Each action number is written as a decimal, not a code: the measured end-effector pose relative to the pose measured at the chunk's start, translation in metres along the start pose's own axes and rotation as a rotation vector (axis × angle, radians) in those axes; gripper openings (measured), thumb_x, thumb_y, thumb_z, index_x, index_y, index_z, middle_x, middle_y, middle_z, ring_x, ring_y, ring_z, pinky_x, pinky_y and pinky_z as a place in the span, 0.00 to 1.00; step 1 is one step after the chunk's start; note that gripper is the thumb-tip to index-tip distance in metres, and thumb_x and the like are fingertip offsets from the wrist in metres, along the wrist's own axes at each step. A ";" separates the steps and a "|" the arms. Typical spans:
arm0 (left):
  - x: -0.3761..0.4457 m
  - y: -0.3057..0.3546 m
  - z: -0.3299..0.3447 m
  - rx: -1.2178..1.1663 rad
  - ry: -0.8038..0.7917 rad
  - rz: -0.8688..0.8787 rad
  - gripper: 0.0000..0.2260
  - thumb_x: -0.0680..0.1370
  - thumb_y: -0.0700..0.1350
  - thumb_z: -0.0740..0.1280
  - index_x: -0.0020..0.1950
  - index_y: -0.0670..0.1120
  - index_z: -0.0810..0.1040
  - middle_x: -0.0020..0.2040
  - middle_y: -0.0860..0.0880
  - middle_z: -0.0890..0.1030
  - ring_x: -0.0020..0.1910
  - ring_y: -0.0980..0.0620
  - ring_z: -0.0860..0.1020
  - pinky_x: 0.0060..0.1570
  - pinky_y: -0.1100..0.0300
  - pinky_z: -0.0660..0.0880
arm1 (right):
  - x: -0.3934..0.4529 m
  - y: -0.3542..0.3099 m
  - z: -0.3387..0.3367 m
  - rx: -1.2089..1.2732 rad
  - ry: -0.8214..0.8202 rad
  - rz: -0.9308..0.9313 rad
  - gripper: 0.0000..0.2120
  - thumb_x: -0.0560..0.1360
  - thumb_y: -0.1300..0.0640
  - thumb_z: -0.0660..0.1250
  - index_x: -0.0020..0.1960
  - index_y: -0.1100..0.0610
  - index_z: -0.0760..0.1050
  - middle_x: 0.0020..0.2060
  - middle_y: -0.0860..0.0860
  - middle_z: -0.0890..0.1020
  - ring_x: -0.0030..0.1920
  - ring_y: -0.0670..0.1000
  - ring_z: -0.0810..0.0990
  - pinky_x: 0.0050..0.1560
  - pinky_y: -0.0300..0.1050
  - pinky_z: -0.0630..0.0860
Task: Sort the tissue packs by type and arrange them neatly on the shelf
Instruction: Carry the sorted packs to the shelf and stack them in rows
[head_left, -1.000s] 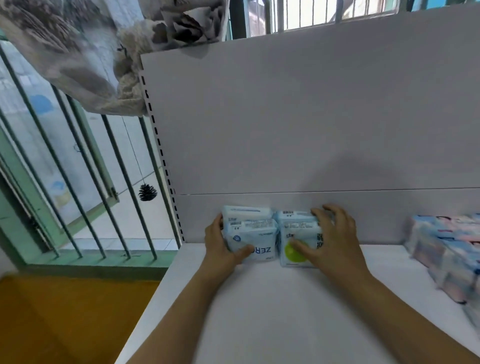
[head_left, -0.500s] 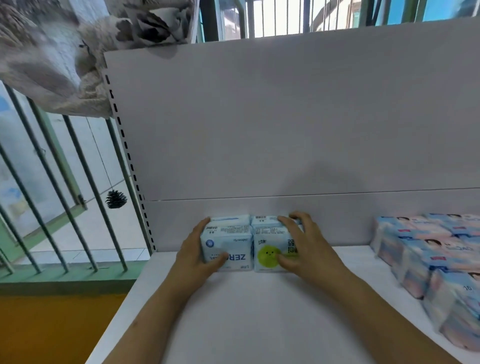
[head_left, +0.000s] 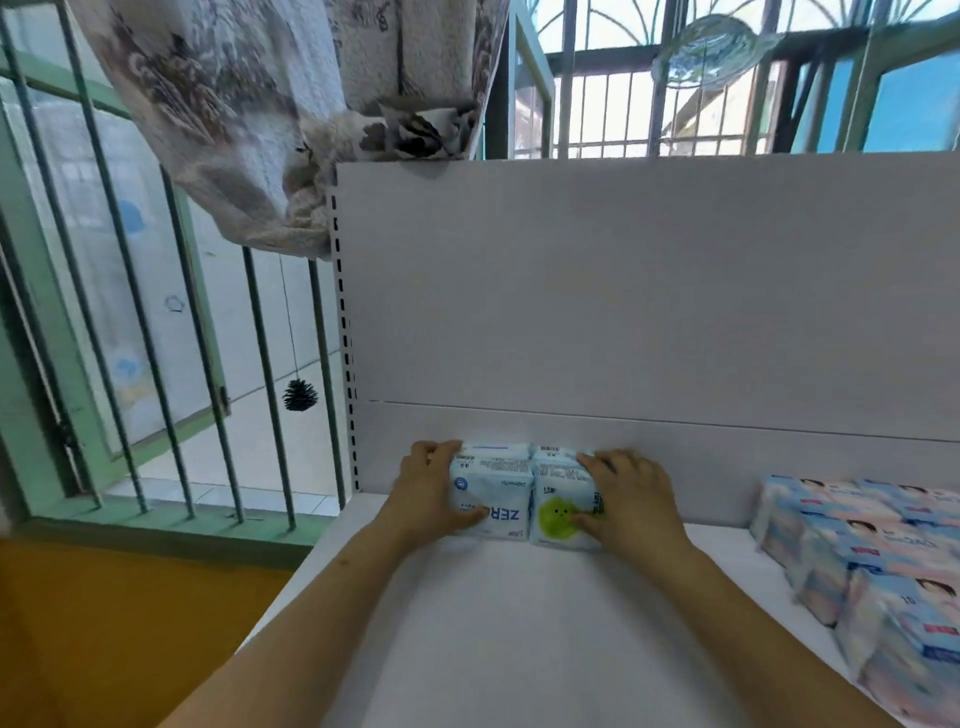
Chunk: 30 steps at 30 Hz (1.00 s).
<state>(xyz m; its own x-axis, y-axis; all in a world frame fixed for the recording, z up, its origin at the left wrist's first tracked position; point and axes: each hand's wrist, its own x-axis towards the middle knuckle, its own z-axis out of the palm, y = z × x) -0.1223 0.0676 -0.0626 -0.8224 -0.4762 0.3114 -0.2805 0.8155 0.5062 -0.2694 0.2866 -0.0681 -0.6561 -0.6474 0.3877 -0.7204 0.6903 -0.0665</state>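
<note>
Gripping two tissue packs side by side against the shelf (head_left: 519, 623) back: my left hand (head_left: 428, 496) holds the blue pack (head_left: 493, 493), my right hand (head_left: 631, 501) the green-dot pack (head_left: 561, 506).

Probably a shop: slotted retail shelf (head_left: 519, 649), stacked tissue packs (head_left: 857, 561).

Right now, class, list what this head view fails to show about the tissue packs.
- ZERO pack: lettering partly covered by left hand.
- Green-dot pack: right side hidden under right hand.
- Pink-and-blue packs: blurred, cut off by the right edge; count unclear.
</note>
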 end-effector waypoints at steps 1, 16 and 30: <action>-0.002 0.007 -0.008 0.053 0.034 0.018 0.45 0.69 0.60 0.76 0.78 0.51 0.57 0.73 0.46 0.61 0.70 0.45 0.63 0.71 0.47 0.65 | 0.001 -0.003 -0.006 -0.029 -0.036 0.003 0.39 0.71 0.33 0.65 0.77 0.45 0.58 0.73 0.48 0.65 0.74 0.56 0.59 0.73 0.52 0.56; -0.138 0.214 0.050 -0.316 -0.235 0.672 0.26 0.80 0.52 0.65 0.77 0.49 0.64 0.74 0.50 0.67 0.72 0.51 0.66 0.68 0.61 0.62 | -0.160 0.046 -0.172 0.239 0.382 0.574 0.26 0.82 0.44 0.57 0.75 0.56 0.64 0.73 0.55 0.68 0.72 0.57 0.65 0.72 0.54 0.63; -0.501 0.348 0.167 -0.371 -0.999 1.174 0.26 0.77 0.61 0.62 0.72 0.51 0.67 0.65 0.50 0.72 0.64 0.49 0.72 0.66 0.50 0.72 | -0.596 0.049 -0.278 -0.137 0.287 1.353 0.28 0.82 0.41 0.54 0.77 0.55 0.61 0.74 0.54 0.66 0.73 0.57 0.64 0.70 0.57 0.66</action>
<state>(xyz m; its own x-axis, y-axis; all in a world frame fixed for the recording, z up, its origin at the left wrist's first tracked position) 0.1095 0.6447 -0.1769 -0.5076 0.8560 0.0983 0.7273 0.3645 0.5815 0.1482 0.7961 -0.0471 -0.7381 0.6186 0.2692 0.4690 0.7574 -0.4543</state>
